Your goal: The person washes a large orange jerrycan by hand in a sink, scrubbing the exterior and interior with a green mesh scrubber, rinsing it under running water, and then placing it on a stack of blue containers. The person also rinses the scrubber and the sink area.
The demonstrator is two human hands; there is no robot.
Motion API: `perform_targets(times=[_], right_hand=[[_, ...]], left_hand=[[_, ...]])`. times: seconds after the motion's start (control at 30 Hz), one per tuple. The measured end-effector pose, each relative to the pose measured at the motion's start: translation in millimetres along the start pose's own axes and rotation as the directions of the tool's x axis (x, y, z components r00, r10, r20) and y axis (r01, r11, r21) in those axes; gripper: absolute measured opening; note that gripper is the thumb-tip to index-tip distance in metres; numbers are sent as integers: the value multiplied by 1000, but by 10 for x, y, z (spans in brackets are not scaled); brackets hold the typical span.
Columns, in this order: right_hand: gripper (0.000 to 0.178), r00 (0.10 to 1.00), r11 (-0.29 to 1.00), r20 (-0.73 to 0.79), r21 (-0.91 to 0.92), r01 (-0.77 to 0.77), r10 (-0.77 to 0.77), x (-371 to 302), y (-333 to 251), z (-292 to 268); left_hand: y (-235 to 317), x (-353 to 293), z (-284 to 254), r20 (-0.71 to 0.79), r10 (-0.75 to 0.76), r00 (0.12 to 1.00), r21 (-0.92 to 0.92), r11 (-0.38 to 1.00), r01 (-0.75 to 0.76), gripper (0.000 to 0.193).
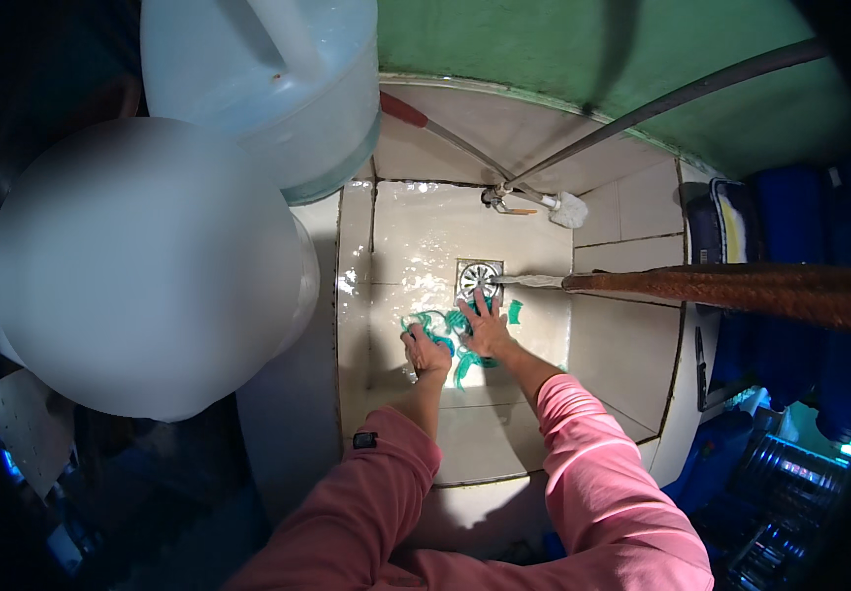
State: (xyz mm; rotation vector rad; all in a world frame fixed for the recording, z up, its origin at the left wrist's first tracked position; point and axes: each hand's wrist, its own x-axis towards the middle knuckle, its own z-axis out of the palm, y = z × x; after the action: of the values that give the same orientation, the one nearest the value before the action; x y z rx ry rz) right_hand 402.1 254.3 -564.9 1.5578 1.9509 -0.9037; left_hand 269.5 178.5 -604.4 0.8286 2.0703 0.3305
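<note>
Loose green strips (463, 372), curled and partly see-through, lie on wet pale tiles; I cannot make out their exact kind. Over the left part of them, my left hand (427, 352) is closed, fingers curled around some of the strips. My right hand (486, 333) is spread flat over more of the green stuff, its fingertips at the near edge of a round metal floor drain (481, 280). A short green piece (515, 312) lies apart, just right of that hand. My palms hide part of the strips.
A large whitish tub (337, 148) and a big rounded pale shape (150, 266) crowd the left. A brown-wrapped pole (721, 286) reaches in from the right toward the drain. Behind are a small tap (504, 204) and a white-headed brush (568, 210). Low tiled walls surround the basin.
</note>
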Motion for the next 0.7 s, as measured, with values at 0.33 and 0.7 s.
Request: perform_targets(times=[0.33,0.7], right_hand=[[29,989,357,-37,934,-17,146,285,-57,105],[33,986,182,-100,980,75,131,14,-49,-463]], left_hand=[[439,212,-27,567,4,824,-724,481,495,80],[906,166,-105,293,241,925,-629,777,-3,40]])
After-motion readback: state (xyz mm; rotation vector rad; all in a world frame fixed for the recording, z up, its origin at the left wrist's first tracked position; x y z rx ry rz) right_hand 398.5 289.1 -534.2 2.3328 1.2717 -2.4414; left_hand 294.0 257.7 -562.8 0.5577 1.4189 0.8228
